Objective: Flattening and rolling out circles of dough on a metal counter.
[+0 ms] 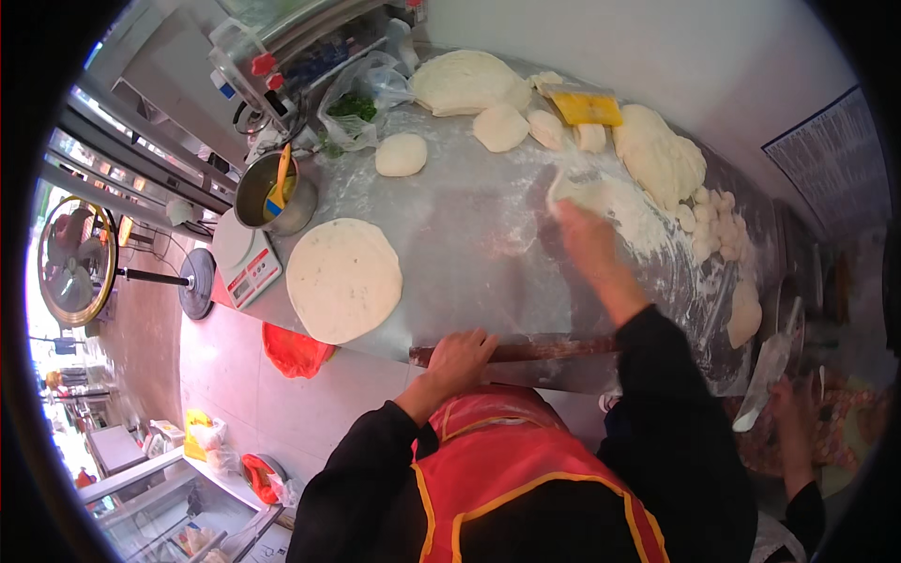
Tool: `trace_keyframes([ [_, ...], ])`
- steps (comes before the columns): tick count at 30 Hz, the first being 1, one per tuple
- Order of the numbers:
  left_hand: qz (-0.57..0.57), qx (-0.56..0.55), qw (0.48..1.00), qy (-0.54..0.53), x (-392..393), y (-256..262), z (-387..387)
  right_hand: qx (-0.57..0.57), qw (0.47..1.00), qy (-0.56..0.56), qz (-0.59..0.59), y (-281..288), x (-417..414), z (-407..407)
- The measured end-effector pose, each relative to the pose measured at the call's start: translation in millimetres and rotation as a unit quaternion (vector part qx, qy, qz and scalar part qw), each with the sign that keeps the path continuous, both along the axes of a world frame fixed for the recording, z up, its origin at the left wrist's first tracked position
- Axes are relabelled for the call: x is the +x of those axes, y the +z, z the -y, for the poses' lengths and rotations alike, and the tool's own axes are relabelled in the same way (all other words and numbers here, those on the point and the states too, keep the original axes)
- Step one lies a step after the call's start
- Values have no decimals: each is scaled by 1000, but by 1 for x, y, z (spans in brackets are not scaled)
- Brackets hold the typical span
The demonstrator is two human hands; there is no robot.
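Observation:
My left hand [459,360] is curled over a dark wooden rolling pin [549,350] that lies along the near edge of the metal worktop [464,267]. Blurred by motion, my right hand [590,243] has its fingers on a flat piece of dough [574,188], which looks blurred too, over scattered flour [644,225]. A large rolled-out dough round [343,280] lies to the left. Smaller dough pieces [501,128] sit at the back, beside a yellow dough scraper [584,107].
Large dough masses [468,81] [658,155] and small dough balls [714,224] line the back and right. At left are a kitchen scale [246,264], a metal pot [299,204] with a brush [279,184], and bagged greens [352,107]. Another person's hand [792,405] is near a cleaver [767,373].

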State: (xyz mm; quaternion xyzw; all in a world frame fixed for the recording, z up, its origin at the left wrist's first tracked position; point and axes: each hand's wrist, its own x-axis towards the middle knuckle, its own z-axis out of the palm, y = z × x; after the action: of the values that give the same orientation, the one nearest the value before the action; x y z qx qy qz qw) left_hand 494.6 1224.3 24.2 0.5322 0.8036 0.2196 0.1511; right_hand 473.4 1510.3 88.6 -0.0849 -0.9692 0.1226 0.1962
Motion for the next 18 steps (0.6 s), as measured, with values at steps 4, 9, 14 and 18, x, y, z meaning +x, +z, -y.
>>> trace_keyframes([
  [4,19,-4,1000,4,5,-9,9,-34,992,104,70,-95,51,18],
  [9,17,-14,1000,5,-7,-10,11,-98,988,90,84,-67,150,15],
  [14,-59,-62,996,16,-50,-18,-23,-99,975,-152,129,-76,211,10],
  [18,-116,-16,987,113,-54,-46,-42,-42,962,-246,111,-108,202,25],
])
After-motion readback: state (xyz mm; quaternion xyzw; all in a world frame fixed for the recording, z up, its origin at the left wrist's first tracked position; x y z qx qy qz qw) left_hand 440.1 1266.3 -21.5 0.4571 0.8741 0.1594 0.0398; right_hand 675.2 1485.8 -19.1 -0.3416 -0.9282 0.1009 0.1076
